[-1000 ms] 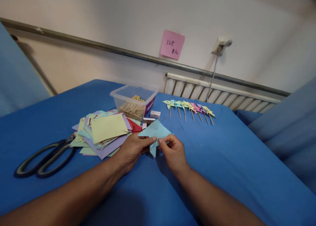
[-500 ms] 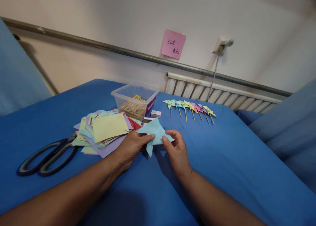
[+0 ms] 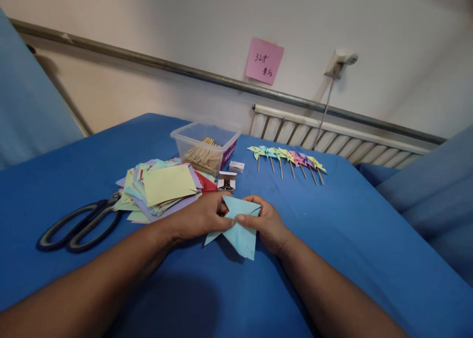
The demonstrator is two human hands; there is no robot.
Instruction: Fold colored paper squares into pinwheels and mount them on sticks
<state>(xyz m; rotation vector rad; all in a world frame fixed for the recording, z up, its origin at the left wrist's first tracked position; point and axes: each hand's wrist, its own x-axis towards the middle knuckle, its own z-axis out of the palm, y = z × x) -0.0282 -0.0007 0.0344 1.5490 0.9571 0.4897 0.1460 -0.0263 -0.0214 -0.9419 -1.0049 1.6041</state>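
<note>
Both my hands pinch a light blue paper square [image 3: 239, 229], partly folded, held just above the blue cloth in front of me. My left hand [image 3: 201, 216] grips its left side with thumb and fingers closed on the fold. My right hand [image 3: 264, 220] holds the right side, thumb on top of the paper. Points of the paper hang down toward me.
A pile of coloured paper squares [image 3: 162, 187] lies to the left, with large black scissors [image 3: 79, 227] beside it. Behind are a clear plastic box of wooden sticks [image 3: 205, 148], a small stapler [image 3: 226, 180] and a row of finished paper pinwheels [image 3: 286, 158]. A pink note [image 3: 264, 60] hangs on the wall.
The blue paper was turned over and pulled nearer to me; its points now hang down instead of pointing up. Both hands kept their hold and moved closer together.
</note>
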